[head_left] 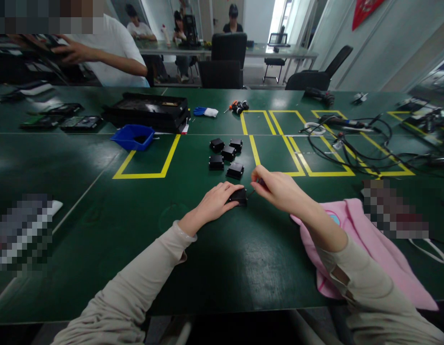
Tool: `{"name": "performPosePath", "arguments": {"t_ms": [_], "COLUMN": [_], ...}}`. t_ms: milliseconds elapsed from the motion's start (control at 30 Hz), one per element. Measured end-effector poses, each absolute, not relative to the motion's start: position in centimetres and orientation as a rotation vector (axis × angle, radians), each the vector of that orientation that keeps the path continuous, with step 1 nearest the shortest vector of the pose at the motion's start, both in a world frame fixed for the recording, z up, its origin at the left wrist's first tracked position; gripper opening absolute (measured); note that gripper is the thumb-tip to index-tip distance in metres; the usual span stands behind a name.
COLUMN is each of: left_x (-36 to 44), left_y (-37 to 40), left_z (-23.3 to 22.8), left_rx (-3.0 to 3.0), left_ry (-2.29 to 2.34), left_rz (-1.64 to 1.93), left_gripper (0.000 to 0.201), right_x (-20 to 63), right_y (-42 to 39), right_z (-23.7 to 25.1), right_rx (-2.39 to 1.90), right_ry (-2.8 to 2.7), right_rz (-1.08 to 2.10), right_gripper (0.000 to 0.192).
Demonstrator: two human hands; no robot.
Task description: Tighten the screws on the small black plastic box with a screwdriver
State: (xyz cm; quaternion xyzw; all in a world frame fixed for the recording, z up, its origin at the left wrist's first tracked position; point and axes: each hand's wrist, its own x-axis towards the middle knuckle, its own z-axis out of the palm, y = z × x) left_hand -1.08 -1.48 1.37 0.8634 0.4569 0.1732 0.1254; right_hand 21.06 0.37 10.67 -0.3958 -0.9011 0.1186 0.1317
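Note:
My left hand (pixel 216 202) rests on the green table and holds a small black box (pixel 239 196) down by its left side. My right hand (pixel 277 187) is closed around a thin dark tool (pixel 256 187) whose tip points at the box's right edge. Just beyond lie several more small black boxes (pixel 227 155) in a loose cluster, apart from both hands.
Pink cloth (pixel 369 244) lies under my right forearm. A blue bin (pixel 132 136) and a black tray (pixel 148 111) stand at the back left, with screwdrivers (pixel 238 106) and tangled cables (pixel 354 143) to the right. Another person's arm (pixel 99 55) reaches over the far left. Yellow tape marks the table.

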Motion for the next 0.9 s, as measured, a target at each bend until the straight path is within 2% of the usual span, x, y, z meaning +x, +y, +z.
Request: {"name": "performPosePath", "arguments": {"t_ms": [200,433,633,900], "left_x": [-1.06,-1.06,-1.01,-1.03], "left_y": [-1.5,-1.55,-1.51,-1.5], "left_z": [1.27,1.4,1.3,1.23], "left_rx": [2.507,2.516,2.514,2.513], "left_ry": [1.333,1.327,1.327,1.327], "left_rz": [0.511,0.509,0.515,0.508], "left_gripper": [0.046,0.048,0.045,0.048], "right_x": [21.02,21.0,21.03,20.95], "right_y": [0.48,0.33,0.48,0.33], "right_z": [10.55,10.64,10.53,10.65], "right_rx": [-1.173,-1.162,-1.173,-1.19], "right_ry": [-2.631,-2.615,-2.641,-2.634], "right_rz": [0.302,0.338,0.298,0.296], "right_gripper": [0.024,0.018,0.026,0.021]}}
